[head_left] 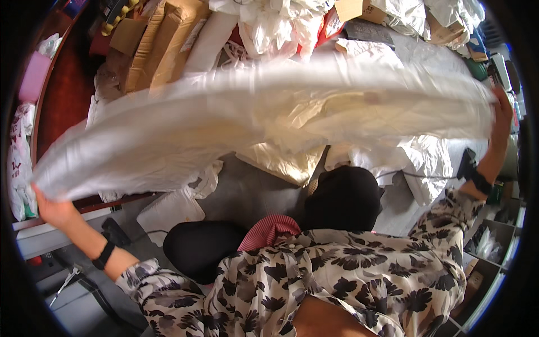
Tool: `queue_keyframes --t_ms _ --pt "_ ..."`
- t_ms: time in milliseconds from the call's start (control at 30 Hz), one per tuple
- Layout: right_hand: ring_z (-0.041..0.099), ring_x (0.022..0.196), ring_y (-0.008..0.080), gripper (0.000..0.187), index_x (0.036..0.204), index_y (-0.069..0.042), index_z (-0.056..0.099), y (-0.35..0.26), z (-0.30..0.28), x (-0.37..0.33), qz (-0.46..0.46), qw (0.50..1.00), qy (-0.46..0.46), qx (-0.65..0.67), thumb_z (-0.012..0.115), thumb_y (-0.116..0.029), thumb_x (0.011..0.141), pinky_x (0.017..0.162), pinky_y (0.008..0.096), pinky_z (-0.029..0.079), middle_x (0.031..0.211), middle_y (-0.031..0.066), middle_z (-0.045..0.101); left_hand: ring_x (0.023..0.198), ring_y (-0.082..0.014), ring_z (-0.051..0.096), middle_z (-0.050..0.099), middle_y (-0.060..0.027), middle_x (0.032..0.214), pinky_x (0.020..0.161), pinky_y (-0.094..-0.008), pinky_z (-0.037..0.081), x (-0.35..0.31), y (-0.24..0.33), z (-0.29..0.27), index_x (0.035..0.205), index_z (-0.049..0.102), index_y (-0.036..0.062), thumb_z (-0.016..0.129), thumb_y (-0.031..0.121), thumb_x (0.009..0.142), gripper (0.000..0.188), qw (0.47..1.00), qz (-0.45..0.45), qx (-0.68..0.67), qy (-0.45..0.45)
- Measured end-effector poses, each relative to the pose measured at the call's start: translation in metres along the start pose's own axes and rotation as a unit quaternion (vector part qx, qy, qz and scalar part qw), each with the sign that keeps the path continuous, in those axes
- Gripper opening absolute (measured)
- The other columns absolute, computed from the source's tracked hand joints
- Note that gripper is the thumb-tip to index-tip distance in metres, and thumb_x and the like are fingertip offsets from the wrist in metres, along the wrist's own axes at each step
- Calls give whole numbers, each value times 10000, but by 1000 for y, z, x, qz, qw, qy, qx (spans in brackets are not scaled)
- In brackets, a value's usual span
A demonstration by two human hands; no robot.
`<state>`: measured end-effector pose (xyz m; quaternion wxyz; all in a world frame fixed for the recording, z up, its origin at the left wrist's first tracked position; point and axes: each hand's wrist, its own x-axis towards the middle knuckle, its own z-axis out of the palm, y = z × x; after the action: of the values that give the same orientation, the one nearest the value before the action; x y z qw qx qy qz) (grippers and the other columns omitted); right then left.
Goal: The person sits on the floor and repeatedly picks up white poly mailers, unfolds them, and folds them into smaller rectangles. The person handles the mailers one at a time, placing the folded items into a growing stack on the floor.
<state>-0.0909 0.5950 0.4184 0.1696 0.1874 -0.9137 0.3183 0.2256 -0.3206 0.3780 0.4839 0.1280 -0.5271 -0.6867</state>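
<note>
A long white see-through plastic sheet (185, 121) is spread across the view between my two hands, blurred by motion. My left hand (53, 209), low at the far left, is closed on one end of it. Up at the far right, my right hand (501, 118) grips the other end. Whether it is a flat sheet or a large bag, I cannot tell. Below its middle, a shiny cream-coloured plastic package (286, 163) lies on the grey floor. The sheet partly hides the things behind it.
White plastic bags (275, 28) are heaped beyond the sheet, beside brown cardboard (163, 42). A dark red wooden surface (70, 95) runs along the left. A white bag (171, 213) lies near my knee. Grey shelf compartments (488, 241) stand at the right.
</note>
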Motion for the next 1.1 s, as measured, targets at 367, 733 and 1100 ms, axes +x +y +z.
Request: queue_keyframes --t_ms 367,733,1100 --pt "618 742 99 190 967 -71 666 -55 161 105 153 947 -140 247 657 -241 884 708 257 493 851 3 651 943 -237 676 691 -153 1071 842 -335 530 63 -137 130 1093 655 -80 679 141 892 299 962 -177 200 -51" --pt "680 906 201 377 1221 51 581 -228 247 50 -22 718 -331 612 541 80 847 795 303 586 1055 141 660 602 -2 505 616 59 698 537 -185 389 -167 -118 345 924 712 18 644 166 939 163 915 -100 146 -363" --pt "560 538 145 258 805 5 647 -265 315 36 -174 914 -219 293 751 -228 843 506 328 448 605 100 586 831 -124 670 687 -54 978 746 -273 562 -204 -131 308 1141 650 -11 463 49 952 272 898 -232 104 -359"
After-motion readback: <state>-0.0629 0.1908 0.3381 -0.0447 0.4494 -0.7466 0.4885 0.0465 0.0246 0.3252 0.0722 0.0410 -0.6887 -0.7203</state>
